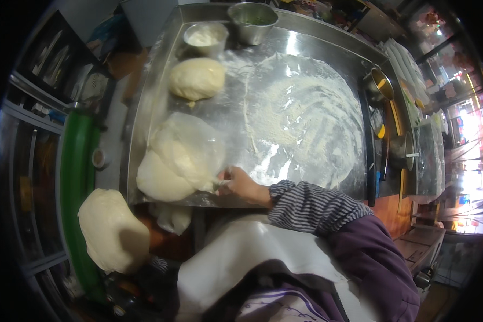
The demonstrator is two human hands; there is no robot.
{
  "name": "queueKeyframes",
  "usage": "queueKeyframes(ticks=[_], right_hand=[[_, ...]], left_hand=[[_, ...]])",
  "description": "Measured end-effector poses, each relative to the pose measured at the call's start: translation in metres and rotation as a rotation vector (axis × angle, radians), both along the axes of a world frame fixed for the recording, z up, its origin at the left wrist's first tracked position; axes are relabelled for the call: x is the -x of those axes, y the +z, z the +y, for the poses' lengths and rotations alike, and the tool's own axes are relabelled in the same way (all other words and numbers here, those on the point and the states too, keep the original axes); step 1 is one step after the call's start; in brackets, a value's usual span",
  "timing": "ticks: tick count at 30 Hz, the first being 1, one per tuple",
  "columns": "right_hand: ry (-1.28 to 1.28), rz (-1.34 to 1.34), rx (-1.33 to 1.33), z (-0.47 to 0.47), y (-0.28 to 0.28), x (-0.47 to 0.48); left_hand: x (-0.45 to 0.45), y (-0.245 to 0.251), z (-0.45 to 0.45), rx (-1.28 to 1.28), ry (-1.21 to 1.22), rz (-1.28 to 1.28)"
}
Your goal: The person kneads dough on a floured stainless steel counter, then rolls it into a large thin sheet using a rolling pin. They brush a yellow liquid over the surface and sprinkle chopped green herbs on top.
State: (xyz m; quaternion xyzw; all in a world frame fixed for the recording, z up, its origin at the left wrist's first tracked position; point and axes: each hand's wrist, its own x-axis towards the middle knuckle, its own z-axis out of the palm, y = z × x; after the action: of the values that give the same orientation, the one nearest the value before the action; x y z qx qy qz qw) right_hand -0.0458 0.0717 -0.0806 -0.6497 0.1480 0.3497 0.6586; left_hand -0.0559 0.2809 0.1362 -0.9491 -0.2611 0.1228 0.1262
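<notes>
My right hand [238, 186] pinches the gathered edge of a clear plastic bag [193, 137] at the near side of the metal worktable. Under and beside the plastic lies a pale lump of dough [161, 177]. Off the table's left front corner, a large smooth lump of dough [108, 229] is held up in the air. A striped cuff shows at its lower edge; my left hand is hidden behind this dough and seems to carry it. Farther back on the table sits a rounded, yellowish dough lump [197, 78] that looks wrapped in plastic.
Flour is spread across the metal worktable [233, 116]. At the back stand a bowl of white powder [204, 38] and a metal pot with green contents [252, 22]. Metal pots [380, 84] and long tools line the right side. A green surface [76, 169] runs along the left.
</notes>
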Motion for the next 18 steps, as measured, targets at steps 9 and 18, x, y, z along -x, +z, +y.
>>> queueKeyframes(ticks=[9, 18], right_hand=[[0.462, -1.144, 0.448, -0.054, 0.006, 0.001], [0.088, -0.816, 1.267, -0.294, -0.017, 0.003]], left_hand=[[0.026, -0.045, 0.027, 0.368, -0.243, -0.658], [0.013, -0.036, -0.047, 1.195, -0.388, -0.941]])
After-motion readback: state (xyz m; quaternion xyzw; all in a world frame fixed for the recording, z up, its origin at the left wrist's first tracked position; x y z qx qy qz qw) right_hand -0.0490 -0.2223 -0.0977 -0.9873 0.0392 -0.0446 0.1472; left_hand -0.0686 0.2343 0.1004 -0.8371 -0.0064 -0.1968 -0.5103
